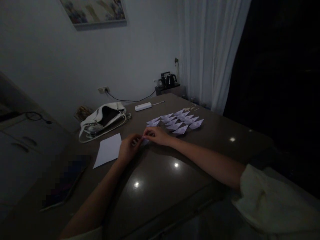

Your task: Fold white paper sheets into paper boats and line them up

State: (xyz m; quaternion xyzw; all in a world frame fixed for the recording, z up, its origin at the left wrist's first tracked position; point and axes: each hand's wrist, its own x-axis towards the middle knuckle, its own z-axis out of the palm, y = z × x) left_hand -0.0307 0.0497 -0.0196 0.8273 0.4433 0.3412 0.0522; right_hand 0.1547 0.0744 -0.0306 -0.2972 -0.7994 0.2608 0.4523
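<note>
Two of your hands, left hand [128, 147] and right hand [158, 135], pinched one small folded white paper piece [145, 142] at frame centre; roughly twelve folded white paper boats [176, 120] lay just above.

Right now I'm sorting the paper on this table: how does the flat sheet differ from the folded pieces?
The flat sheet is one large unfolded rectangle; the folded pieces are many small pointed shapes. The sheet lies alone beside the left hand; the folded pieces sit grouped in rows beyond the right hand. Both look like pale paper lying on the dark table.
</note>
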